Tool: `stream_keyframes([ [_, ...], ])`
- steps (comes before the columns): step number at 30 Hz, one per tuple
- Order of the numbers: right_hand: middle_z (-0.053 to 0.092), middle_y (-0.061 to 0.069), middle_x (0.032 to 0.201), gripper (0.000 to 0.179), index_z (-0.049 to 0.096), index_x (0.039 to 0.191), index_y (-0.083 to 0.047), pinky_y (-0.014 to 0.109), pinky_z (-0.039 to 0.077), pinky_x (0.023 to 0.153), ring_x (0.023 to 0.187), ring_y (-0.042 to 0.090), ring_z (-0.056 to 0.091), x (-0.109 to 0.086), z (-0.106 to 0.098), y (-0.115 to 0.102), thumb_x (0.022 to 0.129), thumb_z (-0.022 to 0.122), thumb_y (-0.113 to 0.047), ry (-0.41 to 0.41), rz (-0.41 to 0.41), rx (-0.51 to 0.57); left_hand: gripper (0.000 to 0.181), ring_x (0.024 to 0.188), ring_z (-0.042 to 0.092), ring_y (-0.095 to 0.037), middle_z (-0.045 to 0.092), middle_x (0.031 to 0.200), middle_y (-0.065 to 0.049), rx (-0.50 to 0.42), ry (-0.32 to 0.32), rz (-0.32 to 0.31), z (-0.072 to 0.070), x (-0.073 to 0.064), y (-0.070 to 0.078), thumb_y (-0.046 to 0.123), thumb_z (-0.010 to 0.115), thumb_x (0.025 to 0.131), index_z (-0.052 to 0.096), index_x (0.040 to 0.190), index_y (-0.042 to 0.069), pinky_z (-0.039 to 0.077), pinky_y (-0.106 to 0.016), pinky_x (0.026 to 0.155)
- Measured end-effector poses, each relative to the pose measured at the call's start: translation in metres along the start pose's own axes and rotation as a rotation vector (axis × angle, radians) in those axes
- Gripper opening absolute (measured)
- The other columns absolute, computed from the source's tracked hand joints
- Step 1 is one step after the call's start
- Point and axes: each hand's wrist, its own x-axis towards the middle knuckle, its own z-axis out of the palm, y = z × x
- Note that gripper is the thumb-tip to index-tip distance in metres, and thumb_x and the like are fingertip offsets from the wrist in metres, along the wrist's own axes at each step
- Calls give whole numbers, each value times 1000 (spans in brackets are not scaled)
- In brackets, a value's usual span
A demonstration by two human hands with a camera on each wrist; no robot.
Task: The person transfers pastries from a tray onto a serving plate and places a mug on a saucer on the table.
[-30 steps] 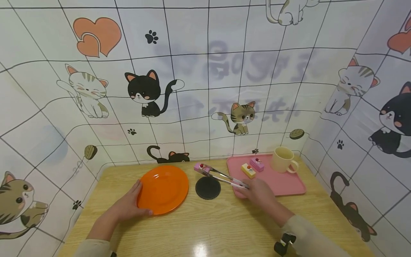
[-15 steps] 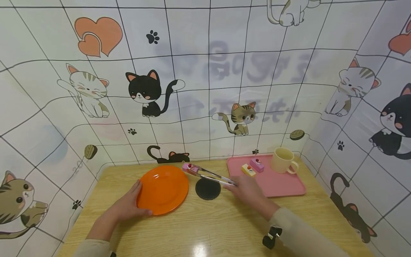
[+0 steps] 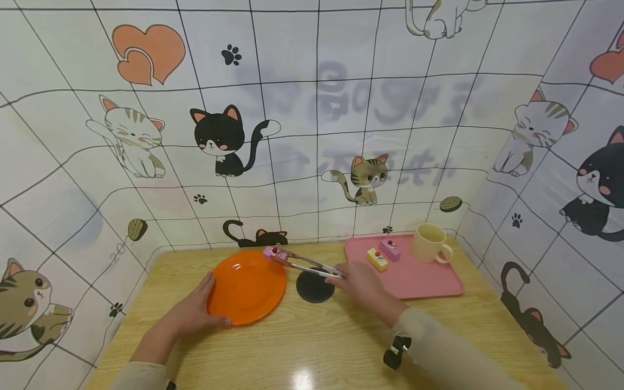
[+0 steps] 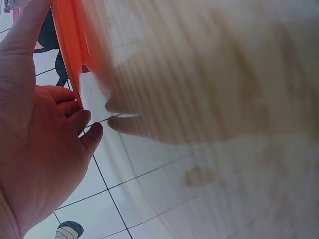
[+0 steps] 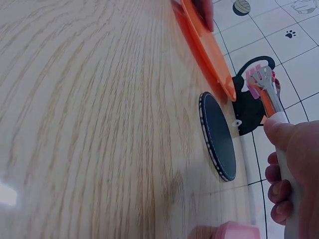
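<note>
My right hand (image 3: 361, 284) grips a pair of metal tongs (image 3: 312, 267) with a pale handle. The tongs' tips pinch a small pink toy cake (image 3: 275, 253) with a red berry on top, above the back right rim of an orange plate (image 3: 246, 290). In the right wrist view the pink cake (image 5: 254, 79) is held clear of the plate's edge (image 5: 212, 55). My left hand (image 3: 195, 309) holds the plate's left rim, thumb at the front and fingers along the side. Curled fingers (image 4: 75, 117) show against that rim in the left wrist view.
A black round coaster (image 3: 315, 291) lies between the plate and a pink tray (image 3: 429, 284). On the tray sit a yellow toy cake (image 3: 377, 259), another pink toy cake (image 3: 390, 250) and a cream mug (image 3: 429, 244). A cat-patterned wall covering (image 3: 302, 216) closes off the table's back.
My right hand has carried the tongs and pink cake leftward, from behind the coaster to over the plate's back right rim. The left hand and plate have stayed in place.
</note>
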Motion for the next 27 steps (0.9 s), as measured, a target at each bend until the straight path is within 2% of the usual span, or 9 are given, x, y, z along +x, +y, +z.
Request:
stream_keyframes([
  [9, 43, -13, 64, 42, 57, 75, -24, 27, 33, 56, 60, 8, 42, 12, 6, -11, 99, 82, -49, -13, -18, 22, 144, 162, 23, -59, 7, 182, -29, -2, -3, -11, 0, 1, 0, 67, 94, 78, 15, 173, -7, 29, -75, 126],
  [19, 49, -12, 64, 33, 68, 80, -25, 27, 36, 57, 62, 9, 47, 24, 14, -21, 100, 83, -46, -55, -22, 78, 143, 162, 22, -59, 7, 181, -31, -4, 8, 4, 1, 1, -1, 66, 93, 79, 16, 172, -8, 27, -74, 127],
  [27, 53, -11, 67, 32, 71, 82, -25, 28, 38, 57, 64, 11, 49, 32, 23, -25, 100, 82, -48, -82, -6, 69, 142, 162, 22, -59, 8, 181, -32, 4, 15, 14, 1, 2, -1, 67, 93, 79, 17, 172, -10, 27, -74, 127],
])
